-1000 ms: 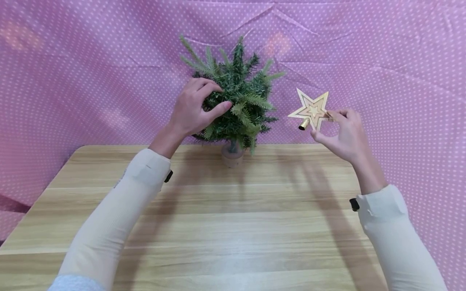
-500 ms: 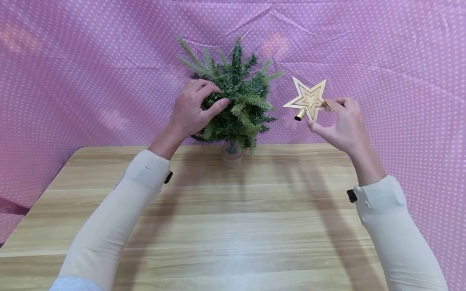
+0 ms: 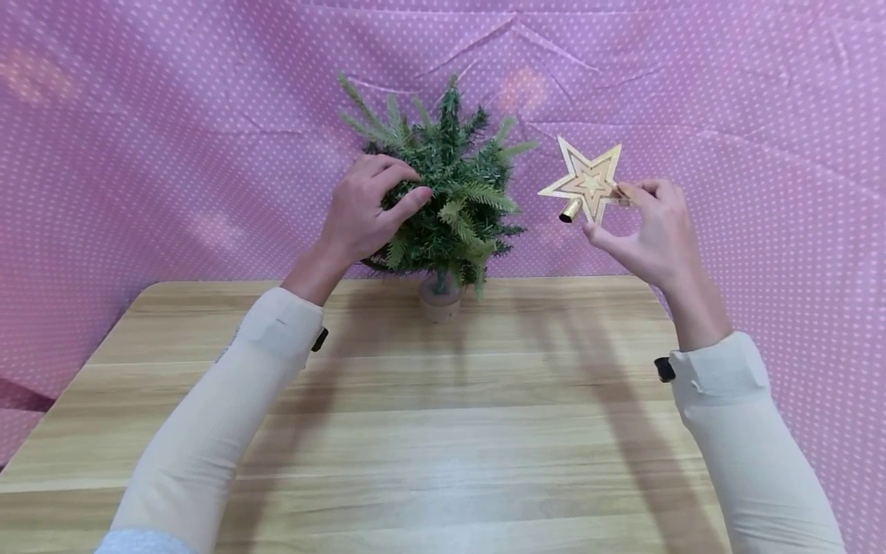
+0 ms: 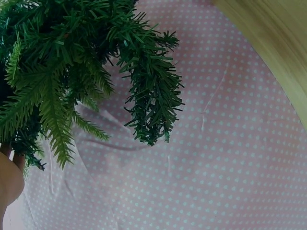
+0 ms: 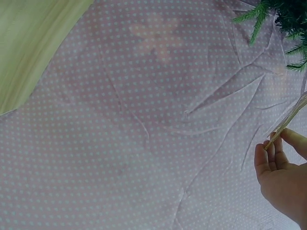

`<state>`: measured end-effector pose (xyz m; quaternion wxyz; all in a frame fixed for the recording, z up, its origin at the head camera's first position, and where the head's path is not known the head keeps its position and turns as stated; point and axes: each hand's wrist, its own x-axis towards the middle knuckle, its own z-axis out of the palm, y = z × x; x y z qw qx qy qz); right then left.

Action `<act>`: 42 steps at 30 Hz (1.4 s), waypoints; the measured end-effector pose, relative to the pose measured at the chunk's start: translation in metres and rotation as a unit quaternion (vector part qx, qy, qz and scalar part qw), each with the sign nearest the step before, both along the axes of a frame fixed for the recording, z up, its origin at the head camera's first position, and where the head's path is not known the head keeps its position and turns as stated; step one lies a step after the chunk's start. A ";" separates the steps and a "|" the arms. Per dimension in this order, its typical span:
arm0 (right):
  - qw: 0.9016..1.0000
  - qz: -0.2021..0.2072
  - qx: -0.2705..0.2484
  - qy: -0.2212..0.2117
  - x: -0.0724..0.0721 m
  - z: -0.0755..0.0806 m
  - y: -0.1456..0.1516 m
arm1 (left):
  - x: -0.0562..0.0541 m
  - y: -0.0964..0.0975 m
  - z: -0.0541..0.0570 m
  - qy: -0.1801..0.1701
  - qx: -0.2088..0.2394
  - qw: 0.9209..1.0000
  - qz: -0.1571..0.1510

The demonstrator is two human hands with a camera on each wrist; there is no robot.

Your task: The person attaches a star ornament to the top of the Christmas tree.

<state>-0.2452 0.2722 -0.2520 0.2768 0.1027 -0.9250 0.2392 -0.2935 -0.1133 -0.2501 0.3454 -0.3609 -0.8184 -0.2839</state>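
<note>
A small green artificial Christmas tree (image 3: pixel 467 181) stands upright in a pale pot (image 3: pixel 441 306) at the table's back edge. My left hand (image 3: pixel 363 204) grips its left side, thumb in front and fingertips sunk among the branches. In the left wrist view, dark and light green branches (image 4: pixel 151 91) hang beside that hand (image 4: pixel 10 179), which shows only at the edge. Right of the tree, my right hand (image 3: pixel 657 238) pinches a gold star tree topper (image 3: pixel 588 181) in the air. The star faces me, its short tube (image 3: pixel 571 210) tilted down to the left.
A light wooden table (image 3: pixel 443 431) spreads out in front, with rounded back corners. Behind it hangs a pink polka-dot cloth (image 3: pixel 208 138). Shadows of both arms fall across the wood.
My right hand has lifted the star higher, mostly during the first half second, with a slight shift left. The left hand keeps its place on the tree.
</note>
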 end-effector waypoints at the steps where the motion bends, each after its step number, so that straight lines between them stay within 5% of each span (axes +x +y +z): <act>1: 1.000 0.000 0.000 0.004 0.000 0.000 -0.001 | 0.000 0.000 0.000 0.001 0.000 1.000 -0.001; 11: 0.999 0.018 -0.007 0.030 -0.003 0.010 -0.010 | -0.003 0.001 -0.001 0.041 0.012 0.999 -0.014; 18: 1.000 0.009 0.002 0.010 -0.005 0.017 -0.019 | -0.003 0.001 -0.002 0.057 0.018 0.998 -0.020; 32: 0.999 0.025 0.000 0.041 -0.013 0.026 -0.032 | -0.004 0.001 -0.001 0.062 0.018 0.998 -0.019; 42: 1.000 0.011 -0.002 0.016 -0.018 0.031 -0.040 | -0.005 0.001 -0.002 0.057 0.024 0.998 -0.024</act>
